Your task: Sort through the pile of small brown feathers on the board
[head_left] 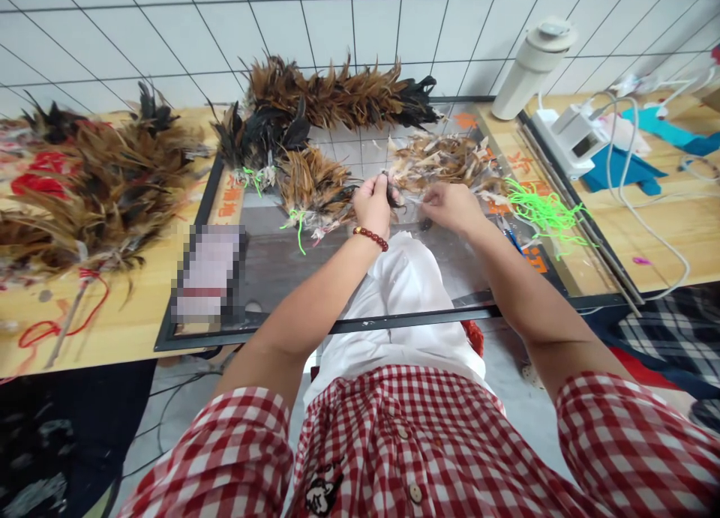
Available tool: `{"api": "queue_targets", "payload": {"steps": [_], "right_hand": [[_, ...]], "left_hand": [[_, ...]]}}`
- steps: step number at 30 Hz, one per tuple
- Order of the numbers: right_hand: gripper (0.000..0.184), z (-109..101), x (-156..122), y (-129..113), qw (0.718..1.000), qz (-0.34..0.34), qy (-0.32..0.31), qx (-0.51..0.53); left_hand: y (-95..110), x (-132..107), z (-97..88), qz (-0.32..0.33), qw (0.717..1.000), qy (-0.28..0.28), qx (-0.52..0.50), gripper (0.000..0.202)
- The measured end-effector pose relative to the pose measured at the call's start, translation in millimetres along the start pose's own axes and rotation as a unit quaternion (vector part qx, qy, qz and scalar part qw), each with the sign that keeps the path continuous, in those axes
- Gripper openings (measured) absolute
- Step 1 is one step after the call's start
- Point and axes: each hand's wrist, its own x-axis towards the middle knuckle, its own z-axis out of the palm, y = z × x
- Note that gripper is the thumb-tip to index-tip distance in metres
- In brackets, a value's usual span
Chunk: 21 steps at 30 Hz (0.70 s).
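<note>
My left hand [372, 202], with a red bead bracelet on the wrist, is closed around a small dark bunch of feathers [390, 190] above a glass-topped frame [360, 324]. My right hand [450, 205] is close beside it, fingers pinched on loose pale feathers pulled from the brown pile of feathers [444, 162] just behind. A tied bundle of brown feathers [312, 188] with a green string lies to the left of my left hand. Bright green strings [543, 211] lie to the right of my right hand.
Long feather dusters [343, 94] lie at the back by the tiled wall. More feather bundles [95, 188] and red string [53, 327] cover the wooden table at left. A white bottle [532, 68], a white device [571, 132] with cables and blue cloth [624, 169] sit at right.
</note>
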Motion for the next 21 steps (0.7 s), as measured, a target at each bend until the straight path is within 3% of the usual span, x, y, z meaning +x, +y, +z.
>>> {"api": "queue_targets", "payload": {"steps": [2, 4, 7, 9, 12, 16, 21], "right_hand": [[0.008, -2.3, 1.6, 2.5, 0.999, -0.004, 0.006, 0.048], [0.013, -3.6, 2.0, 1.3, 0.983, -0.011, 0.019, 0.18], [0.023, -1.9, 0.2, -7.6, 0.909, -0.024, 0.032, 0.415], [0.03, 1.1, -2.2, -15.5, 0.865, -0.032, 0.028, 0.5], [0.036, 5.1, -6.2, -24.4, 0.839, -0.03, 0.011, 0.543], [0.034, 6.0, -9.1, -27.9, 0.837, -0.001, -0.022, 0.546], [0.035, 5.9, -9.8, -29.2, 0.834, 0.026, -0.048, 0.55]], "left_hand": [[-1.3, -0.1, -0.3, -0.006, 1.0, 0.0, -0.002, 0.029], [-3.8, 0.8, -0.8, -0.008, 1.0, -0.01, -0.002, 0.03], [-8.7, 3.2, -1.7, -0.003, 0.999, -0.034, -0.001, 0.027], [-11.3, 4.1, -2.2, 0.0, 0.999, -0.048, 0.003, 0.023], [-12.1, 2.5, -2.5, -0.019, 0.998, -0.065, 0.007, 0.02], [-7.7, -4.8, -1.6, -0.054, 0.994, -0.099, -0.008, 0.021], [-5.4, -12.8, 1.8, -0.05, 0.991, -0.121, 0.005, 0.023]]}}
